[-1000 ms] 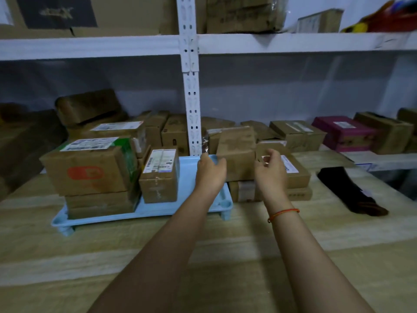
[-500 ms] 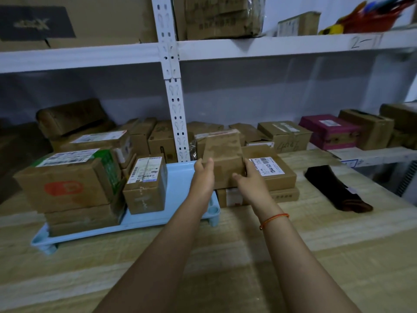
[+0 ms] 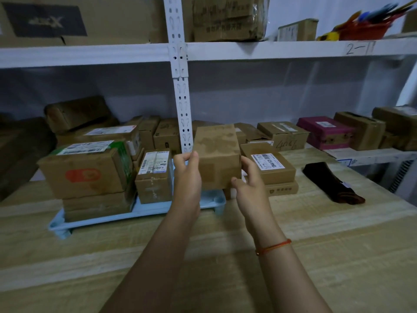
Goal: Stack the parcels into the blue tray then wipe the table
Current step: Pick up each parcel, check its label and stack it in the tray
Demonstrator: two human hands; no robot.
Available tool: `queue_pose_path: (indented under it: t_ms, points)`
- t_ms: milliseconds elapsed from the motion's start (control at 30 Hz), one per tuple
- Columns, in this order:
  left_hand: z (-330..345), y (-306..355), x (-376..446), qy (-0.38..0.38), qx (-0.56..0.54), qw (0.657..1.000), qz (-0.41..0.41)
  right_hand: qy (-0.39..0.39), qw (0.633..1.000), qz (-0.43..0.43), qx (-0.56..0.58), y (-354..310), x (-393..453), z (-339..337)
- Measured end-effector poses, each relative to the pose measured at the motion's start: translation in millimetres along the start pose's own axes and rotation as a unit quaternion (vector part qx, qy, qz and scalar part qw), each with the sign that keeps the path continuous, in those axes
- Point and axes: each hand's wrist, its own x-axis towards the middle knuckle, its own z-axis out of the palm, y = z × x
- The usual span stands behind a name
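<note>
A plain brown parcel (image 3: 216, 154) is held between my two hands above the right end of the blue tray (image 3: 144, 211). My left hand (image 3: 187, 177) grips its left side and my right hand (image 3: 248, 184) grips its lower right corner. On the tray stand a large parcel with a red logo (image 3: 85, 170) on top of a flat box, and a small labelled parcel (image 3: 154, 177). Right of the tray, a labelled parcel (image 3: 268, 163) lies on a flat box (image 3: 282, 188).
A dark cloth (image 3: 331, 184) lies on the wooden table (image 3: 316, 256) at the right. A white shelf post (image 3: 182, 109) rises behind the tray. Several boxes, including a magenta box (image 3: 325, 132), crowd the shelf behind.
Both hands took hold of the plain brown parcel and lifted it up and left, toward the tray's right end. The view shifted slightly right.
</note>
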Motion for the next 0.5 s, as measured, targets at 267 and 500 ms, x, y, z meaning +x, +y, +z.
queue_pose_path:
  t_ms: [267,500]
  points:
    - [-43.7,9.6,-23.7,0.033,-0.144,0.985,-0.092,-0.043,0.998,-0.002,0.046,-19.5,-33.2,14.6]
    - [-63.8,15.0,-29.1,-0.022,-0.266,0.926,-0.267,-0.040,0.996,-0.028,0.076,-36.5,-41.2,14.8]
